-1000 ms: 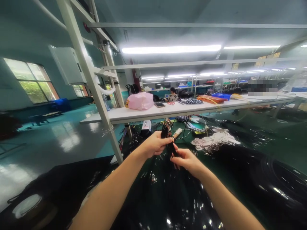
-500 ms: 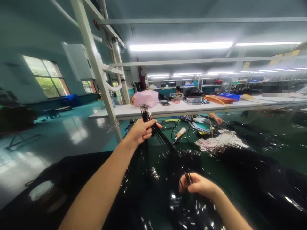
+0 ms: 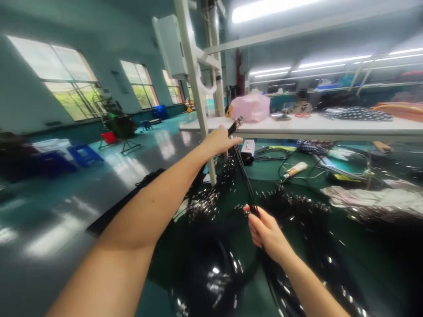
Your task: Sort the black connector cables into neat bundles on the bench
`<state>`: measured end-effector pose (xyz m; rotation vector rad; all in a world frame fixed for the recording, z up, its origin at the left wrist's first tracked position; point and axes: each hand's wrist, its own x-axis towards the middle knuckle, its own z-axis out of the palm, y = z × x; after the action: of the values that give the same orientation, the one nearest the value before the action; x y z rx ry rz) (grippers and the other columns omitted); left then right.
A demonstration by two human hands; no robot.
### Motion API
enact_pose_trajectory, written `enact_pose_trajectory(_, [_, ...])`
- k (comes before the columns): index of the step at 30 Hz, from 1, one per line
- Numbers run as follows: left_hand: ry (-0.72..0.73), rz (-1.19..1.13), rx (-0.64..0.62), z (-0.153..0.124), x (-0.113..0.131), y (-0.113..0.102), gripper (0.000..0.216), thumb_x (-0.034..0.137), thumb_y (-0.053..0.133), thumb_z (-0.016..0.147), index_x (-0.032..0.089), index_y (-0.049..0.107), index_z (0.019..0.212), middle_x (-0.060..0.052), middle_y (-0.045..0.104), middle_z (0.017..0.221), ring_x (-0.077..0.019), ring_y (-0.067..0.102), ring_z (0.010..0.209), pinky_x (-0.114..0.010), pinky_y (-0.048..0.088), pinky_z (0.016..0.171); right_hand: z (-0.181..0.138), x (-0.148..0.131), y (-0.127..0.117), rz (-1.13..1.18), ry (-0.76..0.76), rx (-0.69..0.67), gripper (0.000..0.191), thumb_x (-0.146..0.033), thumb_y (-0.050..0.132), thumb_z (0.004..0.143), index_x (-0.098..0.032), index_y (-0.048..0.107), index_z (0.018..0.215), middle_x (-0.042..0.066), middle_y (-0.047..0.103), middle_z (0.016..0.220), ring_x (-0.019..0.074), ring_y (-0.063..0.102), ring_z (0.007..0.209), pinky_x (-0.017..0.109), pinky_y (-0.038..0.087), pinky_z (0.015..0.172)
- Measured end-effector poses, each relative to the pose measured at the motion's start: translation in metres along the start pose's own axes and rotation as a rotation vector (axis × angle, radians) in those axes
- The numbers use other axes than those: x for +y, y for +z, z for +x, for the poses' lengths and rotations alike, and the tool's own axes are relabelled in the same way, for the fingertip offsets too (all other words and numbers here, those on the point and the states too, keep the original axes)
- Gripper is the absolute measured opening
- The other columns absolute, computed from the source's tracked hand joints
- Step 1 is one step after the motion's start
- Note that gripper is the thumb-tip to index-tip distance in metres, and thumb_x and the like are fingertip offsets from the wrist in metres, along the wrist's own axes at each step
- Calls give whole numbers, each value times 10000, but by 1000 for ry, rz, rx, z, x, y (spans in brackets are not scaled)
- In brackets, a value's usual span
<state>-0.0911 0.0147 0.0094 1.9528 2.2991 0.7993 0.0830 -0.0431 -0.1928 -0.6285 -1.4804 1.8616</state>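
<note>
A bundle of thin black cables (image 3: 243,174) stretches between my two hands, with shiny metallic ends sticking up past the upper hand. My left hand (image 3: 222,141), arm stretched forward, is closed around the bundle close to those ends. Lower down, my right hand (image 3: 267,231) wraps round the same bundle, and the cables trail on below it. More black cables with glinting ends (image 3: 214,281) lie heaped on the dark green work surface (image 3: 373,264) under both hands, blurred by motion.
A white shelf (image 3: 297,127) runs across behind my hands, with a pink plastic bag (image 3: 250,108) on it. A metal post (image 3: 194,79) stands near my left hand. A white cloth (image 3: 373,198) and a white tube (image 3: 295,170) lie at right. Another person's hand (image 3: 382,146) shows beyond.
My view has swung to the left. My right hand has moved up along the cables and closed round the bundle; the left still holds it near the ends.
</note>
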Motion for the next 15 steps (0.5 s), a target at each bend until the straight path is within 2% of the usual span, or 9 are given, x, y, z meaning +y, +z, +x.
enact_pose_trajectory(2, [-60,354,74,2,-22,-4,535,458,579,713,70,464,1063,-190,570,960,-282,560,864,-356,435,688,10,18,16,-8,110,-68,308,-358,424,802,-183,406,1054,-103,284,530,46,212,374,157,217,324])
enact_pose_trajectory(3, [-74,462,63,1,-32,0,518,439,557,732,70,449,1079,-203,562,990,-311,546,924,-388,432,732,16,30,24,-80,170,-114,288,-321,385,812,-180,406,1062,-103,280,523,51,219,364,162,236,323])
enact_pose_trajectory(5, [-55,546,-37,-3,-47,20,449,376,504,773,78,423,1099,-218,554,1023,-329,534,971,-424,428,767,26,55,40,-396,214,-214,279,-232,316,816,-170,439,1057,-86,321,514,71,301,361,190,322,353])
enact_pose_trajectory(7, [1,523,-184,-12,-58,57,399,321,494,777,92,423,1095,-214,561,1024,-324,540,973,-428,432,769,33,80,55,-752,145,-273,301,-166,342,787,-148,493,1047,-13,477,607,125,487,503,267,445,502])
enact_pose_trajectory(8, [31,503,-244,-18,-62,80,388,316,519,758,102,445,1072,-199,576,1007,-320,551,958,-420,438,765,34,90,61,-885,93,-273,322,-141,388,758,-130,510,1057,50,550,736,173,552,654,325,468,619])
enact_pose_trajectory(9, [63,479,-306,-25,-66,105,377,316,549,737,117,470,1047,-176,593,986,-308,565,934,-403,445,761,34,99,64,-970,50,-250,370,-119,439,722,-113,511,1084,118,568,909,231,555,824,389,448,735])
enact_pose_trajectory(11, [137,422,-423,-41,-75,157,370,335,574,721,155,496,1035,-122,617,963,-269,583,907,-352,452,765,32,113,64,-1054,-6,-182,514,-96,499,667,-99,461,1179,193,459,1185,321,446,1048,486,355,864])
enact_pose_trajectory(13, [194,359,-505,-57,-85,205,311,353,501,784,203,501,1056,-62,627,968,-209,586,915,-288,451,773,26,121,50,-1158,-64,-140,565,-110,500,665,-120,425,1225,177,402,1260,328,401,1089,491,340,875])
enact_pose_trajectory(15, [200,317,-539,-71,-97,244,271,310,438,827,212,506,1070,-38,623,989,-173,579,927,-254,444,782,16,128,22,-1238,-106,-128,510,-135,481,684,-153,456,1193,134,430,1240,284,426,1063,428,380,852])
